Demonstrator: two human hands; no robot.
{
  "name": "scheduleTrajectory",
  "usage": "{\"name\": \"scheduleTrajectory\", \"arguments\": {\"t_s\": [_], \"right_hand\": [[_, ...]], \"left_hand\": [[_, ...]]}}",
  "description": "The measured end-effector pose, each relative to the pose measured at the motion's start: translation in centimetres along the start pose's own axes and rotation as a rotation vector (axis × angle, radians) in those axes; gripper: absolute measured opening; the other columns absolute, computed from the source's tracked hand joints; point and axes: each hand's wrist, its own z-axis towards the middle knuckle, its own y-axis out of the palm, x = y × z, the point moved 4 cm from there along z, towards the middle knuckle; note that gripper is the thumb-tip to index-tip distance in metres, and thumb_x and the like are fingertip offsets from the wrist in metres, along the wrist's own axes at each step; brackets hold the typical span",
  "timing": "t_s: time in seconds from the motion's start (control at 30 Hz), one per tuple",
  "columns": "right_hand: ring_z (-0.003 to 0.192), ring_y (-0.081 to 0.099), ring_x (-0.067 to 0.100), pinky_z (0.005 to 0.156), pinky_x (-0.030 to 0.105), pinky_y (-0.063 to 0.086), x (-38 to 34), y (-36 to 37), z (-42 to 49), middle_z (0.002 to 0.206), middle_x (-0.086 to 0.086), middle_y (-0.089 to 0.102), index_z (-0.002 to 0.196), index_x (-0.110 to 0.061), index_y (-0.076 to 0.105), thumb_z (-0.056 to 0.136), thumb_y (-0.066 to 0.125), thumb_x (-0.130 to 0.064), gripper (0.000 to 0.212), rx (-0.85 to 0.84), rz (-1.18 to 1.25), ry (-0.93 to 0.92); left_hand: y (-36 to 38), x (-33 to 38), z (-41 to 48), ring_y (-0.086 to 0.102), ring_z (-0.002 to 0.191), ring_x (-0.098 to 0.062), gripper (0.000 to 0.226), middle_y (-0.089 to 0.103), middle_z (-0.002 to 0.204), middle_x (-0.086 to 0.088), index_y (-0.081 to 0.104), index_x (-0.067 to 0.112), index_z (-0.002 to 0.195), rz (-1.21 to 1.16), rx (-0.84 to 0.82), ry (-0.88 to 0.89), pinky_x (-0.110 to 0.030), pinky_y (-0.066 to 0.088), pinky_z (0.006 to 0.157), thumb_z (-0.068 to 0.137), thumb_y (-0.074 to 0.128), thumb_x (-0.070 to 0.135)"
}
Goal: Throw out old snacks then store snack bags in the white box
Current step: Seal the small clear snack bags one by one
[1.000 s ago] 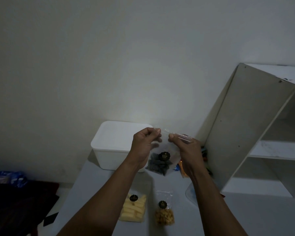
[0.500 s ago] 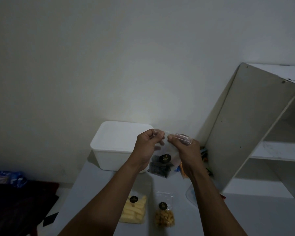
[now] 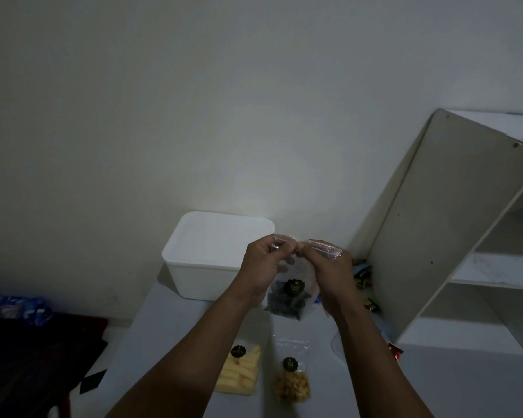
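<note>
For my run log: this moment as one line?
left hand, right hand: pinch dark snack bag top | white box: on table | two snack bags: on table

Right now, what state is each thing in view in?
white box, lid on.
dark snack bag, held up by its top edge.
left hand, pinching the bag's top.
right hand, pinching the bag's top.
yellow stick bag, lying flat.
tan snack bag, lying flat.

This looks like a dim room in a home. A bare painted wall (image 3: 194, 101) rises behind the white box (image 3: 212, 251), which sits on a pale table (image 3: 169, 327). A white shelf unit (image 3: 435, 221) stands right of the box, small snack bags (image 3: 242, 375) lie in front of it, and patterned blue fabric (image 3: 15, 307) lies down to its left.
</note>
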Motion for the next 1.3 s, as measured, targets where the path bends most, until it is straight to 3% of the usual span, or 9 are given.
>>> {"name": "scheduleTrajectory", "arguments": {"t_s": [0.2,0.33,0.4,0.53,0.83,0.93,1.03,1.2,1.3], "right_hand": [[0.083,0.072,0.024,0.087,0.046,0.056,1.5,0.7,0.1,0.081,0.010,0.077,0.075,-0.011,0.079,0.081,0.072,0.000,0.015,0.115,0.084,0.101],[0.087,0.072,0.036,0.090,0.055,0.057,2.0,0.2,0.8,0.084,0.016,0.076,0.079,-0.009,0.080,0.078,0.081,-0.008,0.002,0.182,0.138,0.131],[0.095,0.070,0.043,0.092,0.061,0.054,2.0,-0.4,1.2,0.089,0.020,0.076,0.080,-0.010,0.080,0.074,0.083,-0.014,0.008,0.192,0.165,0.148],[0.093,0.068,0.032,0.097,0.057,0.053,2.3,-1.7,1.6,0.088,0.012,0.076,0.077,-0.014,0.080,0.079,0.080,-0.013,0.002,0.221,0.193,0.181],[0.082,0.062,0.025,0.072,0.041,0.049,3.2,-1.5,0.8,0.084,0.006,0.073,0.088,-0.010,0.076,0.092,0.066,-0.017,0.013,0.291,0.277,0.264],[0.078,0.058,0.026,0.067,0.038,0.049,3.4,-1.4,0.7,0.081,0.004,0.073,0.087,-0.009,0.075,0.093,0.066,-0.017,0.013,0.270,0.275,0.268],[0.086,0.063,0.028,0.074,0.040,0.052,3.9,-1.6,0.6,0.084,0.007,0.073,0.089,-0.009,0.076,0.092,0.067,-0.016,0.012,0.215,0.296,0.298],[0.081,0.065,0.028,0.078,0.046,0.055,4.3,-2.8,-0.4,0.088,0.016,0.072,0.091,-0.008,0.076,0.094,0.065,-0.016,0.014,0.043,0.146,0.294],[0.075,0.066,0.024,0.069,0.039,0.058,4.7,-2.9,-1.3,0.087,0.014,0.073,0.093,-0.005,0.075,0.095,0.063,-0.015,0.016,0.024,0.083,0.290]], "left_hand": [[0.2,-0.8,-0.5,0.060,0.069,-0.013,0.008,0.069,0.077,-0.002,0.072,0.016,0.087,0.000,0.127,-0.021,-0.034,0.049,0.069,0.093,0.066,0.017],[0.2,-0.3,-0.4,0.060,0.069,-0.014,0.007,0.067,0.072,0.002,0.071,0.017,0.087,-0.025,0.176,-0.021,-0.034,0.049,0.069,0.092,0.068,0.020],[0.1,0.2,-0.3,0.060,0.068,-0.013,0.006,0.066,0.071,0.004,0.071,0.016,0.088,-0.028,0.199,-0.017,-0.033,0.049,0.068,0.092,0.067,0.020],[-0.3,0.3,-0.4,0.059,0.071,-0.015,0.007,0.064,0.074,0.000,0.070,0.016,0.090,-0.039,0.234,-0.030,-0.033,0.048,0.068,0.093,0.066,0.020],[-0.7,-0.3,-0.8,0.061,0.069,-0.016,0.024,0.066,0.079,-0.001,0.071,0.014,0.086,-0.099,0.248,-0.057,-0.030,0.046,0.064,0.100,0.055,0.023],[-0.9,-0.7,-0.7,0.060,0.068,-0.015,0.031,0.067,0.077,-0.001,0.071,0.013,0.083,-0.147,0.264,-0.069,-0.029,0.044,0.063,0.101,0.052,0.029],[-1.1,-1.0,-0.8,0.061,0.067,-0.016,0.035,0.068,0.075,-0.002,0.072,0.011,0.083,-0.140,0.289,-0.095,-0.030,0.044,0.063,0.101,0.052,0.032],[-2.8,-2.6,-0.8,0.061,0.069,-0.012,0.025,0.069,0.082,0.002,0.074,0.014,0.090,0.028,0.262,-0.175,-0.027,0.045,0.068,0.097,0.060,0.034],[-4.4,-4.4,-1.1,0.055,0.070,-0.012,0.027,0.064,0.086,0.000,0.069,0.011,0.094,0.059,0.435,-0.239,-0.027,0.045,0.066,0.084,0.077,0.034]]}}
